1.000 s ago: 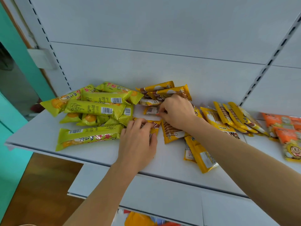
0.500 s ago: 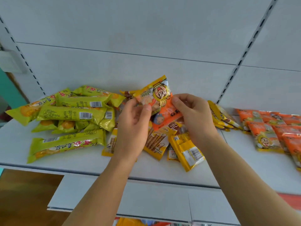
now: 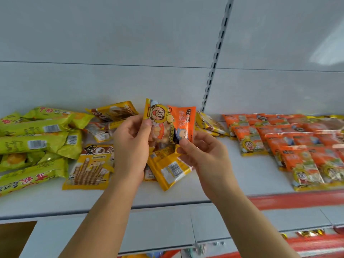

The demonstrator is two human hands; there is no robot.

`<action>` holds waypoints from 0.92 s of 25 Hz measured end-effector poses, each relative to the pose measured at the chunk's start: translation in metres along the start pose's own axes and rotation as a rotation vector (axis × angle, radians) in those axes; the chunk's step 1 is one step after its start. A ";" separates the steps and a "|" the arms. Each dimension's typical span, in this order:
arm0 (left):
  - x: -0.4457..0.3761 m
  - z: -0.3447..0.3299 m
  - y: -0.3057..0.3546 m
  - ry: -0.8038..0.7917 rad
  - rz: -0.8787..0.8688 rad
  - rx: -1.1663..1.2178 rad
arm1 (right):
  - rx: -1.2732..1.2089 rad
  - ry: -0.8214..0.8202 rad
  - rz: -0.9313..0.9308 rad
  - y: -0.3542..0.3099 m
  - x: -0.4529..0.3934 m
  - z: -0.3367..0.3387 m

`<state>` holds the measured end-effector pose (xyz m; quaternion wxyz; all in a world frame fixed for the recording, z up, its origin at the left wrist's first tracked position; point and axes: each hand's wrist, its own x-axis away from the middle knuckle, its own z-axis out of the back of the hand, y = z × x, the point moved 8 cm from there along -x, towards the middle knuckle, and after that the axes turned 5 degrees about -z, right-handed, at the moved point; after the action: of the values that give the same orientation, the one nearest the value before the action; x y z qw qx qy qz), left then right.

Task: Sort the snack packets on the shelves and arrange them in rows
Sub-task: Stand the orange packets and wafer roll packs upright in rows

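Note:
An orange and yellow cartoon snack packet (image 3: 171, 121) is held upright above the white shelf (image 3: 242, 175). My left hand (image 3: 130, 144) pinches its left edge with thumb and fingers. My right hand (image 3: 202, 153) pinches its lower right corner. Under the hands lie yellow wafer-roll packets (image 3: 89, 166) in a loose heap. Several green packets (image 3: 35, 142) are piled at the left. Matching orange packets (image 3: 290, 144) lie in rows on the right.
The shelf's white back panel has a slotted upright (image 3: 214, 64) behind the packets. A red strip (image 3: 297, 200) runs along the shelf's front edge at the right. A lower shelf (image 3: 167, 229) sticks out below, with more packets (image 3: 309, 233) at its far right.
Both hands left the yellow heap and lifted the orange packet off the shelf. The view has swung right, showing more of the orange rows.

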<state>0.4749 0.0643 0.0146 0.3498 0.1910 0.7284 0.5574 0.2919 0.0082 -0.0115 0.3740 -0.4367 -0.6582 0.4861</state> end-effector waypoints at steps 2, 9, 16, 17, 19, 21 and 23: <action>0.007 -0.018 -0.003 -0.058 0.041 0.050 | -0.019 0.027 -0.006 -0.007 -0.001 0.019; 0.028 -0.059 0.011 -0.159 -0.036 -0.115 | 0.140 0.104 -0.012 -0.036 0.004 0.074; 0.057 -0.101 0.014 -0.188 -0.029 -0.106 | 0.178 0.180 0.081 -0.061 0.000 0.122; 0.062 -0.106 0.010 -0.177 0.015 -0.085 | 0.178 0.201 0.081 -0.065 -0.002 0.131; 0.068 -0.114 0.003 -0.160 0.067 -0.072 | 0.257 0.196 0.083 -0.073 -0.009 0.150; 0.070 -0.118 -0.002 -0.123 0.081 -0.061 | 0.316 0.092 0.057 -0.075 -0.015 0.164; 0.073 -0.122 -0.006 -0.103 0.100 -0.046 | 0.289 -0.015 0.031 -0.070 -0.018 0.173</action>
<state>0.3375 0.0281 0.0037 0.3631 0.2473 0.6859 0.5802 0.1242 -0.0732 0.0118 0.4204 -0.3847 -0.5774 0.5847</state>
